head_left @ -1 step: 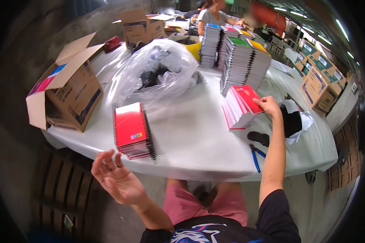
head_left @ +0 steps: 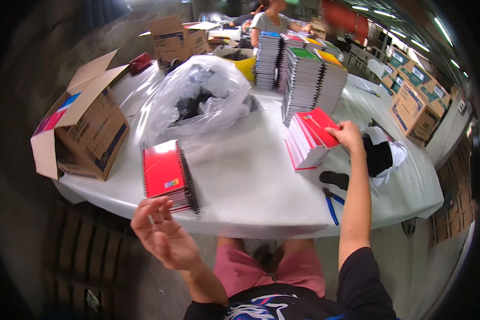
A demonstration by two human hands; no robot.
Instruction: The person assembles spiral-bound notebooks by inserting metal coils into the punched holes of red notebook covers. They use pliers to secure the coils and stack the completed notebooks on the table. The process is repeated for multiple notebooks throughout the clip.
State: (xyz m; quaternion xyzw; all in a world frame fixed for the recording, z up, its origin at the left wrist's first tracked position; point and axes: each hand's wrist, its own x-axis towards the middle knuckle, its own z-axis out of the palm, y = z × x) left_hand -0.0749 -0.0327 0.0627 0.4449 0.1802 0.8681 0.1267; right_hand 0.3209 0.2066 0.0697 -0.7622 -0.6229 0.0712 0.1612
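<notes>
My right hand (head_left: 348, 135) pinches the near right corner of a red-covered notebook (head_left: 321, 126), the top one of a stack of notebooks without visible spirals. Their white page edges face me, and the stack is fanned unevenly. My left hand (head_left: 165, 232) is raised at the table's front edge, palm up, fingers apart and lightly curled, holding nothing. Just beyond its fingertips lies a pile of red spiral-bound notebooks (head_left: 162, 168) with black coils. Blue-handled pliers (head_left: 331, 206) lie by my right forearm, next to a flat black oval piece (head_left: 334, 180).
Tall stacks of spiral notebooks (head_left: 301, 85) stand behind the red stack. A clear plastic bag (head_left: 202, 98) with black contents sits mid-table. An open carton (head_left: 93, 136) is at left; black material on white wrapping (head_left: 378, 154) lies right. A person (head_left: 269, 24) works across the table.
My left hand has shifted slightly right, closer to the front of the spiral notebook pile. My right hand keeps its hold on the red notebook. The whole view has turned slightly.
</notes>
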